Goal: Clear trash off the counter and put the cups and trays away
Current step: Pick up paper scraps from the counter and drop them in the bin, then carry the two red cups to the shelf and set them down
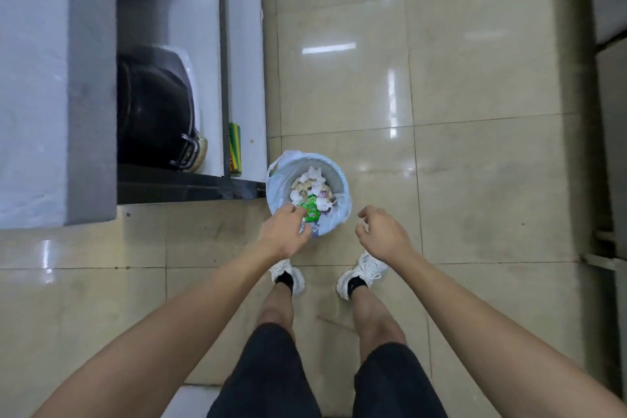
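The tiled floor [475, 180] fills most of the frame, and a grey table [51, 95] is seen at the upper left. Near the centre a lined trash bin [341, 180] is placed on the floor, so that trash [312, 192] can be dropped in; crumpled paper and green wrappers are already inside. The left hand [286, 234] is held over the rim, fingers loosely curled, probably for release. The right hand [381, 232] is held beside, fingers spread and empty.
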